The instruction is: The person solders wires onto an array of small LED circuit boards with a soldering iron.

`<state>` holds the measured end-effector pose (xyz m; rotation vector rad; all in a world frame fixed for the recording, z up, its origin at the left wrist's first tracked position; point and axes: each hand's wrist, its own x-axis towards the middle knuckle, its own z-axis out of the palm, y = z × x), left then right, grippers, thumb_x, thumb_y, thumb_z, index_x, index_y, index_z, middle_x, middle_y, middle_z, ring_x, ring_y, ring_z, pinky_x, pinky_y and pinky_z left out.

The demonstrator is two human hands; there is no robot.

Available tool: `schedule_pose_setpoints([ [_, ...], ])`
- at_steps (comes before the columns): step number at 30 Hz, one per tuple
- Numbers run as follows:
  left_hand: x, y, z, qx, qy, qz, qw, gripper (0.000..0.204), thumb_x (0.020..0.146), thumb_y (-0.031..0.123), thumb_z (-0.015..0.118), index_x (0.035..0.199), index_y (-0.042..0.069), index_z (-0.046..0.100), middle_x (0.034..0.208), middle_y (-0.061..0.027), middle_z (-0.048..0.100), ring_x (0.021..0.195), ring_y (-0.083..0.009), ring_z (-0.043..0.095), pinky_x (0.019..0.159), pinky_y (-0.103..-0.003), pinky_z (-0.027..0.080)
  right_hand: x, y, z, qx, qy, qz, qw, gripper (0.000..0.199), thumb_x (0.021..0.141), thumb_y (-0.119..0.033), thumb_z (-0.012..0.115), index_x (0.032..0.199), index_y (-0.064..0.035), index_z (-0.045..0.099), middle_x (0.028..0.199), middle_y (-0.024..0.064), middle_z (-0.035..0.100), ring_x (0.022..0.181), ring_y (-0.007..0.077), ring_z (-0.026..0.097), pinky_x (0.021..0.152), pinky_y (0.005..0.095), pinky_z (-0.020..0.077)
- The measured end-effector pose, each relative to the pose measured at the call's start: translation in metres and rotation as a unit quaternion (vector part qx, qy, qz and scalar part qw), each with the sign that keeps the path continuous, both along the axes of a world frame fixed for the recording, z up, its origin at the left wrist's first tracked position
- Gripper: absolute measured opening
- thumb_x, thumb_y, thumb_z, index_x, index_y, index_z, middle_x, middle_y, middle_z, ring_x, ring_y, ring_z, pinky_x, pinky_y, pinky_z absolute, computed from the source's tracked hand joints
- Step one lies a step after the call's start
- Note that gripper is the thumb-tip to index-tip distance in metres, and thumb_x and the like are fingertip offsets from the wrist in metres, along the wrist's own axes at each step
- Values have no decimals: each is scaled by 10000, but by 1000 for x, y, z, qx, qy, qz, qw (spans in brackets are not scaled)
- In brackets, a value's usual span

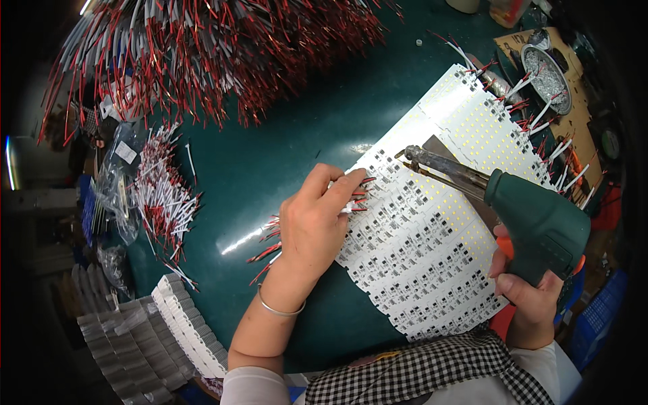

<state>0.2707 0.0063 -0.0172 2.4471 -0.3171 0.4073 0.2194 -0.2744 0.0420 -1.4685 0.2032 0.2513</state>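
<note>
Several red-and-white wires (352,207) pinched in the left hand (312,219), white circuit boards (405,250) to its right, green soldering gun (536,226) gripped in the right hand (532,298)

I've got white circuit boards (432,226) lying flat at a slant, w/ rows of yellow squares & small blk parts. My soldering gun (536,226), dk green w/ orange trigger, is tilted in R hand (536,293), metal tip over the boards. Short red & white wires (354,206) are pinched in L hand (310,219) at the boards' L edge.
</note>
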Motion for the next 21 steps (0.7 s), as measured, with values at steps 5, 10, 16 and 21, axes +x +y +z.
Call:
schedule_pose_setpoints([
  [5,0,-1,4,70,-19,-19,997,500,555,-179,570,974,54,712,761,-74,585,608,-197,598,531,-284,483,1,1,-1,-5,1,11,1000,654,664,14,696,1274,63,467,1177,215,575,726,225,605,528,265,505],
  [10,-2,-4,-8,75,-72,2,995,507,521,-158,585,964,53,715,729,-72,550,565,-185,555,485,-300,443,1,3,-2,-8,-8,26,1000,673,662,6,720,1283,56,465,1179,211,576,728,223,604,550,272,509],
  [16,-1,-3,-14,75,-91,-18,993,404,598,-95,620,965,61,683,724,-58,500,562,-189,552,457,-317,455,2,3,-6,-14,1,59,998,665,668,25,687,1292,51,457,1164,203,586,722,215,605,563,290,511],
  [21,-1,-5,-14,41,-67,4,997,492,510,-160,545,932,46,688,707,-68,476,557,-195,524,471,-312,430,3,3,-10,-46,-18,123,991,604,673,33,664,1252,61,495,1112,185,601,717,201,600,578,293,504],
])
